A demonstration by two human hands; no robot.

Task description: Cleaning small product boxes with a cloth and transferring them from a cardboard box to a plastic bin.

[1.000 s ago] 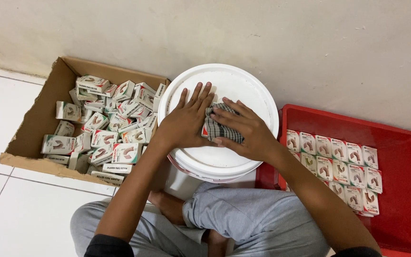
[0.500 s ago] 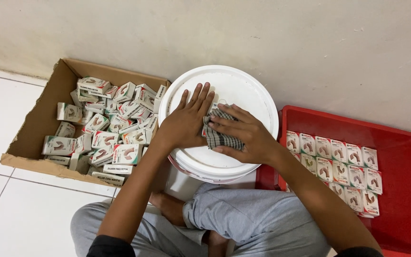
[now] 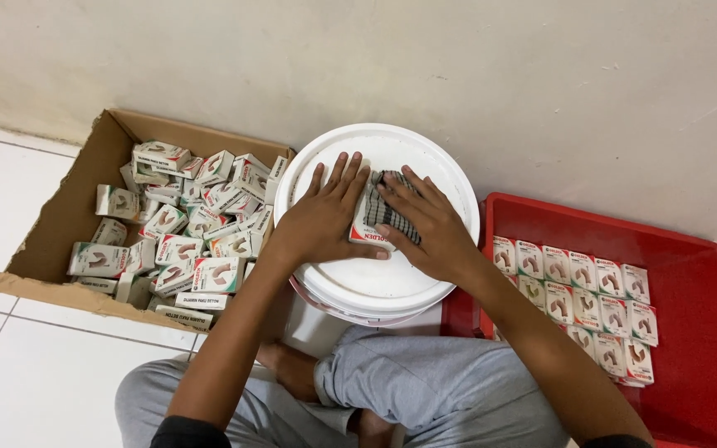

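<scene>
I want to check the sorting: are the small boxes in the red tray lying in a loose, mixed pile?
No, the small boxes in the red tray lie flat in neat rows, side by side.

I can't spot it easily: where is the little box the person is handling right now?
In the head view, the small box lies on the white bucket lid near the middle, between the left hand and the right hand.
</scene>
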